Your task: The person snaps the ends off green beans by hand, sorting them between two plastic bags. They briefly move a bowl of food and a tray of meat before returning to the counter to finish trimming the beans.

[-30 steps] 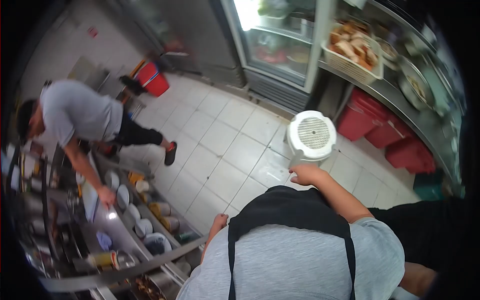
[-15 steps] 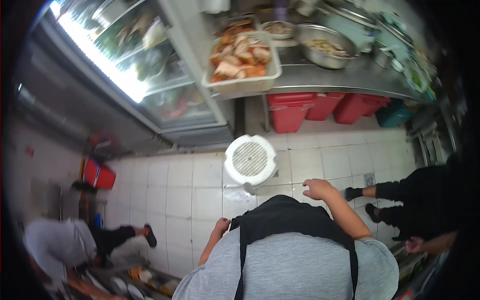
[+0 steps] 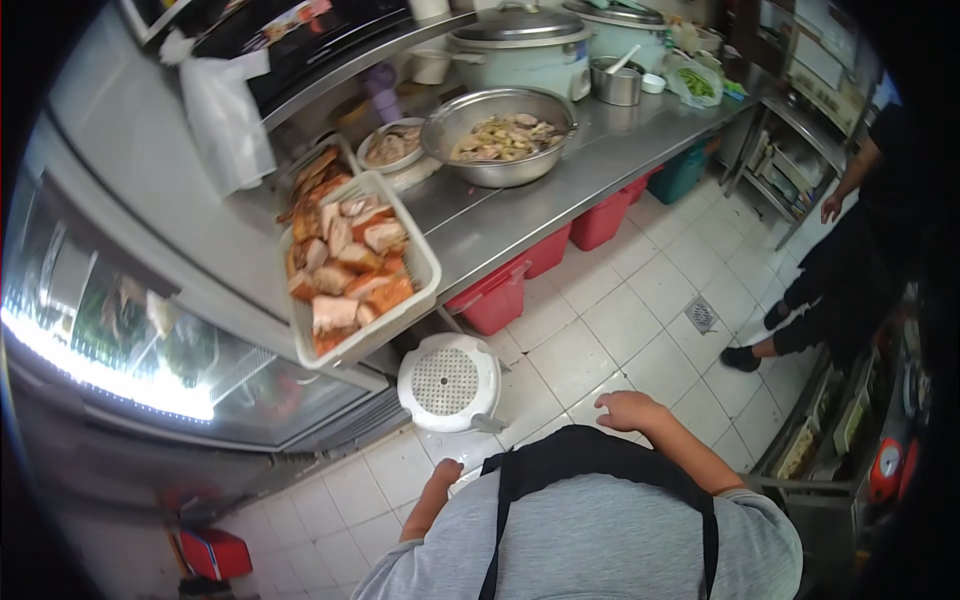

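Note:
My left hand [image 3: 449, 470] hangs at waist height beside the black apron [image 3: 590, 458], its fingers curled and too small to make out. My right hand [image 3: 632, 411] is in front of the apron, fingers loosely bent and apart, holding nothing. Nearest to both is a white round stool [image 3: 446, 382] with a perforated seat, standing on the tiles and touched by neither hand. Beyond it, a white basket [image 3: 428, 262] full of cut, reddish meat sits at the near end of the steel counter [image 3: 620, 140].
On the counter stand a metal bowl [image 3: 505, 170] of food, rice cookers [image 3: 520, 55] and a pot [image 3: 616, 85]. Red bins [image 3: 492, 300] are underneath. A lit glass-door fridge [image 3: 190, 350] is at left. A person in black [image 3: 835, 250] stands at right beside food trays.
The view has swung to the right, bringing the counter and meat basket closer. The person at the lower left has left view. My right hand stays raised in front of the apron.

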